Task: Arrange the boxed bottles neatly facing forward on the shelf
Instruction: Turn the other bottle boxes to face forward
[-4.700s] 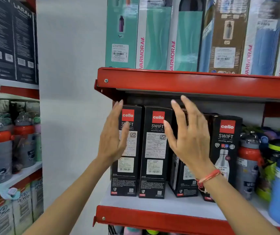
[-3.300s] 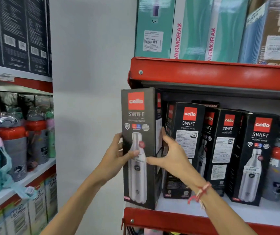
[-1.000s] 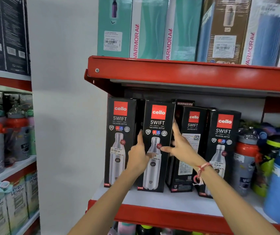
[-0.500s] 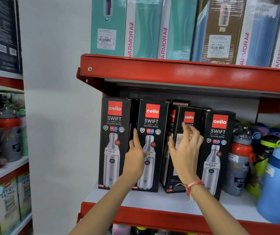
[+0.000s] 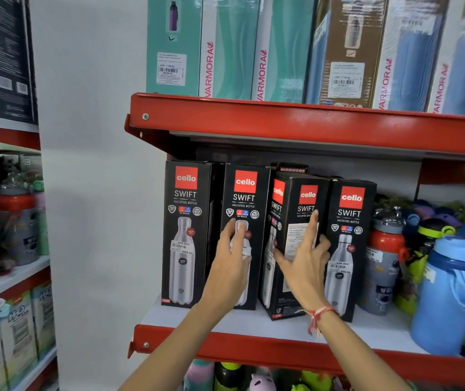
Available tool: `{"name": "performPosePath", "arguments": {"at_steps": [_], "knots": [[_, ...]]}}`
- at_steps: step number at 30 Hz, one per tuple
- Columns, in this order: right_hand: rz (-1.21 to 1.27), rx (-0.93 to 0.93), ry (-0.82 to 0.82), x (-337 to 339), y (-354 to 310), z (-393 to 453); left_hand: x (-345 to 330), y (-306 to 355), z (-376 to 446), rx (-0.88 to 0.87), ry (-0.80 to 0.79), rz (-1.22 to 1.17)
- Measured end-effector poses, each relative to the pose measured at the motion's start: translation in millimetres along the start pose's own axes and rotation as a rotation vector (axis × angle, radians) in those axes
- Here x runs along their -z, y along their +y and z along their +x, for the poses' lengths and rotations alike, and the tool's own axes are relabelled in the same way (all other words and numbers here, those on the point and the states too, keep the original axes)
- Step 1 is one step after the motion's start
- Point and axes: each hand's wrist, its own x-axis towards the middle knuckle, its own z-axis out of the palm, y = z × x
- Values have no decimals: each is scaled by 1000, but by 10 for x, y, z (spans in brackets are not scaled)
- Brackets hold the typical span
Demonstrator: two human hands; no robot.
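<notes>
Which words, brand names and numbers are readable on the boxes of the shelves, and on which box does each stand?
"cello", "SWIFT", "VACUSTEEL BOTTLE": leftmost black box, front.
"1099.00": its price sticker.
"1000": its bottom corner.
"cello", "SWIFT": the three other black boxes, as on the rightmost.
"MODWARE": top of a box behind.
"VARMORA": spines of the upper-shelf boxes.
"H2O": box at lower left, blurred.
Barcode labels and small print: too small to read.

Glossy black cardboard bottle boxes (image 5: 186,232) printed with shiny steel flasks; smooth red-painted metal shelf edge (image 5: 253,351); matt white shelf board (image 5: 253,320); far right, glossy blue plastic jug (image 5: 448,294).
</notes>
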Motion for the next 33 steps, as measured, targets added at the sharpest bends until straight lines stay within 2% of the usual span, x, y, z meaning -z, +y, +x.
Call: {"name": "performPosePath", "arguments": {"at_steps": [2,4,5,10,14,18,21,27,33], "knots": [[61,37,-45,112,-4,-80,-8,46,-1,32,-45,-78],[94,37,-37,635,185,-290,-122,486,-121,45,-163,-152],[145,69,-60,686,189,-319,-131,507,-142,74,-200,-180],[354,145,-273,1001,155,-229,-143,491,-119,170,-377,-442],[485,133,-534,1109,259,-40,-151,562,-149,183,-296,-397],[466,86,-654,1023,339,144,-212,656,-81,201,-271,-299],[313,91,-623,858,378,288,-334,670,35,210,-233,-174],[130,159,-476,613,349,435,-688,611,206,326,-186,-89],[115,161,-411,432,533,372,-894,566,172,332,-144,-104]]}}
